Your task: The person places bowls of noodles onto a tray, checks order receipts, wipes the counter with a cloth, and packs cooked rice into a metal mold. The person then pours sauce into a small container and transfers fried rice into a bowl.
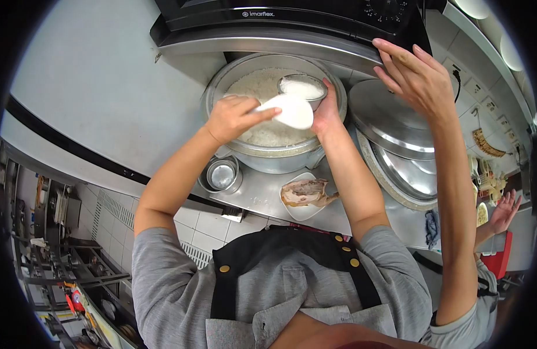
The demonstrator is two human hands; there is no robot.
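White paddle (296, 112), silver-grey bowl (315, 98), white rice (301, 88), black apron (262, 247), 4 gold buttons (354, 263).

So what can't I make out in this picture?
All in the head view:
- The handle of the white paddle: covered by the left hand.
- Some of the rice in the large pot: behind the paddle and left hand.
- Some fingers of the right hand: behind the metal bowl.
- The black appliance: cut off by the top edge; its small markings unreadable.
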